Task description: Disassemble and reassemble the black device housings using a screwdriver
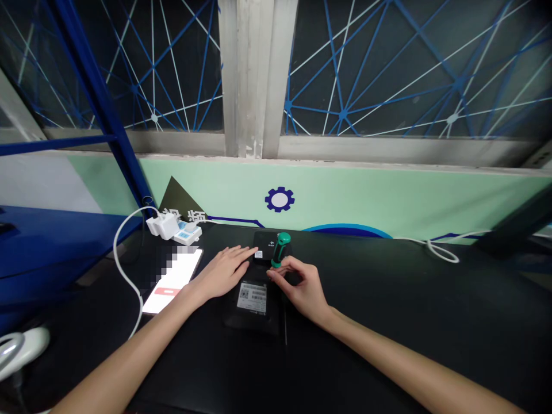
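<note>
My right hand point(304, 286) is closed around the lower handle of a green-and-black screwdriver point(282, 247). Its handle points away from me, and a thin metal shaft point(285, 330) runs back toward me. To the left, my left hand point(226, 267) lies flat with its fingers stretched out, the fingertips at the left side of a small black item point(264, 239) with a white logo and a code sticker. Closer to me is a black box-like object point(252, 319) bearing a white printed label point(252, 296). My right hand partly hides the black item.
A lit phone point(175, 282) lies left of my left forearm. Behind it sit a white power strip point(187, 233) and a plugged-in charger point(163, 225), with a white cable point(123, 259) looping forward. Another white cable point(442, 253) lies along the wall at right.
</note>
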`<state>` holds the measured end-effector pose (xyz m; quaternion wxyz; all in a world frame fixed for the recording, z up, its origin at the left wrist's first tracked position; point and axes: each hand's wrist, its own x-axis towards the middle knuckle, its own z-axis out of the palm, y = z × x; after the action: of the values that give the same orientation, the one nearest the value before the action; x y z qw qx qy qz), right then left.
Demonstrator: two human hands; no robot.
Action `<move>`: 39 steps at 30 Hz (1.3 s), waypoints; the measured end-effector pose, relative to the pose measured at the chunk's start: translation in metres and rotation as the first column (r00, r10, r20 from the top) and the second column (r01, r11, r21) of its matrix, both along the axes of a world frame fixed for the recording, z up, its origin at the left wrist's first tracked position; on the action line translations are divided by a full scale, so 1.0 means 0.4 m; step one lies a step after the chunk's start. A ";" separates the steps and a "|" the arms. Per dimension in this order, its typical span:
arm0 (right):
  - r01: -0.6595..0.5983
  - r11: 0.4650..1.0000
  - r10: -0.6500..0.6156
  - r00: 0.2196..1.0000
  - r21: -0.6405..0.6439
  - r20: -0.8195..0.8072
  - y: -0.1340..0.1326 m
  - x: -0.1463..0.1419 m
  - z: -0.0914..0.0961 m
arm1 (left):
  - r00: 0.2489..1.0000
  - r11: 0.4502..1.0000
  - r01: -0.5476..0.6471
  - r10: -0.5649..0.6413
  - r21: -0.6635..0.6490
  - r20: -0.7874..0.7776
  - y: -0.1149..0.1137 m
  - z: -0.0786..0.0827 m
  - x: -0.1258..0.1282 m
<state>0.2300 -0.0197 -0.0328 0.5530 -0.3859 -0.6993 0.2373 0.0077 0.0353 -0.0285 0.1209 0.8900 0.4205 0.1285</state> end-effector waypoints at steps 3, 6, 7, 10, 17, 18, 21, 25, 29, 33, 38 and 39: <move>0.002 1.000 -0.002 1.000 -0.012 -0.004 0.002 0.000 -0.003 | 1.000 1.000 -0.003 0.003 0.001 0.000 0.000 0.000 0.000; -0.001 1.000 0.001 1.000 -0.015 -0.004 0.002 -0.001 -0.004 | 1.000 1.000 -0.009 0.009 -0.005 -0.003 -0.001 0.001 0.001; -0.001 1.000 0.001 1.000 -0.016 -0.004 0.002 -0.001 -0.004 | 1.000 1.000 -0.011 0.011 -0.007 -0.004 -0.002 0.003 0.001; -0.008 1.000 0.008 1.000 -0.020 -0.001 -0.001 0.002 -0.001 | 1.000 1.000 -0.016 0.016 -0.014 -0.006 -0.004 0.006 0.002; -0.078 0.997 0.079 0.996 -0.024 0.042 -0.003 0.011 -0.002 | 1.000 0.999 -0.017 0.016 -0.027 -0.015 -0.002 0.005 0.000; -0.079 0.997 0.080 0.996 -0.025 0.035 -0.003 0.011 -0.003 | 1.000 0.999 -0.017 0.016 -0.027 -0.013 -0.001 0.004 0.000; -0.074 0.997 0.074 0.997 -0.027 0.013 -0.001 0.008 -0.006 | 1.000 1.000 -0.009 0.009 -0.015 -0.005 -0.001 0.002 0.000; -0.056 0.998 0.056 0.998 -0.023 -0.006 0.003 0.005 -0.011 | 1.000 0.999 -0.006 0.006 0.047 0.006 -0.007 0.007 0.002; -0.050 0.999 0.050 0.999 -0.019 -0.002 0.004 0.004 -0.012 | 0.999 0.990 -0.013 0.008 0.139 0.038 -0.018 0.024 0.009; -0.032 0.999 0.032 0.998 -0.011 -0.045 0.002 0.005 -0.009 | 0.997 0.981 -0.029 0.016 0.193 0.069 -0.030 0.044 0.019; -0.032 0.999 0.030 0.995 -0.026 -0.094 0.004 0.006 -0.010 | 0.998 0.985 0.016 -0.027 0.169 0.061 -0.035 0.054 0.022; -0.027 0.999 0.024 0.995 -0.030 -0.096 0.006 0.006 -0.012 | 0.998 0.987 0.018 -0.028 0.160 0.059 -0.035 0.054 0.021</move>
<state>0.2325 -0.0172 -0.0374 0.5768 -0.3739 -0.6728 0.2735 0.0161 0.0212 -0.0070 0.0635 0.8972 0.3947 0.1876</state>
